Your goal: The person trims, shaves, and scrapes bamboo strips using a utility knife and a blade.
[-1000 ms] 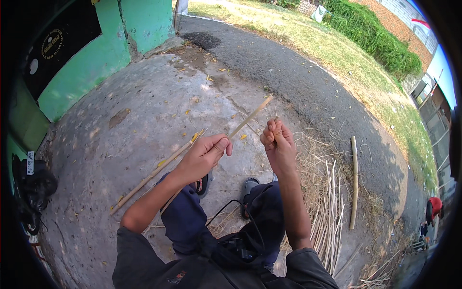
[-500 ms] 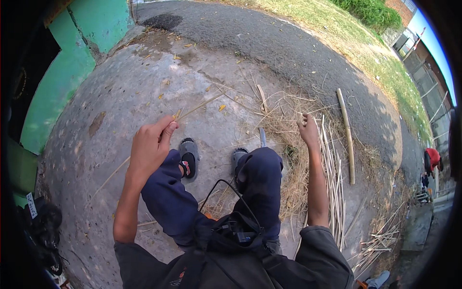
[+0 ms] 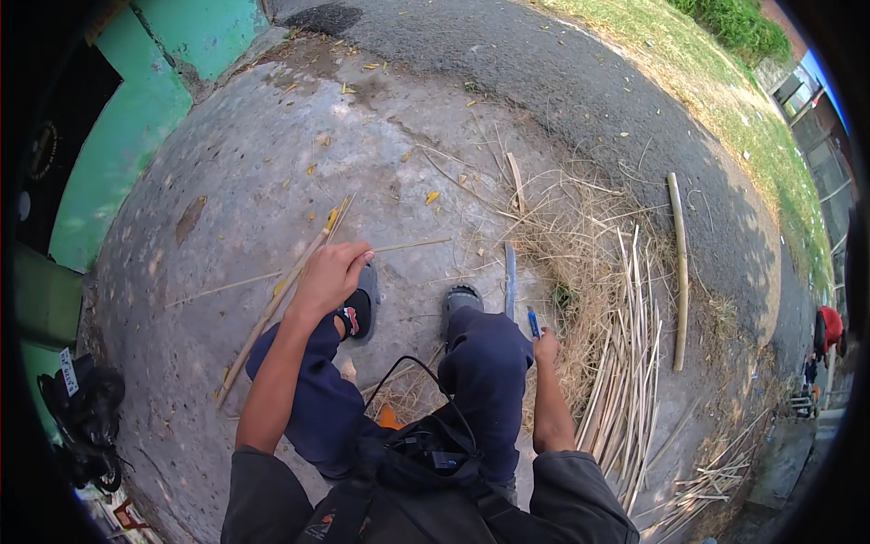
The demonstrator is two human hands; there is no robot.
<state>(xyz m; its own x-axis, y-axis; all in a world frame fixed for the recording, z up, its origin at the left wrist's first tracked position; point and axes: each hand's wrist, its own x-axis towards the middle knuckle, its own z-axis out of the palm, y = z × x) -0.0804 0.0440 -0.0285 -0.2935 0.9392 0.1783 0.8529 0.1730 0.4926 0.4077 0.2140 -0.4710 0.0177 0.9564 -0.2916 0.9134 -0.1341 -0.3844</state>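
Bamboo strip [image 3: 281, 299], long and pale, lies slanted on the concrete ground [image 3: 227, 163]; the left hand [image 3: 331, 276] closes its grip on it above the left sandal [image 3: 361, 313]. The right hand [image 3: 546, 346] wraps around the blue handle of a knife [image 3: 512, 288], blade pointing away, beside the right knee. Just right of it lie split bamboo slats [image 3: 625, 363], dry shavings [image 3: 571, 245] and a bamboo pole [image 3: 678, 263].

navy trousers [image 3: 317, 399], grey short sleeves [image 3: 571, 494] — black-and-red sandals [image 3: 361, 313].
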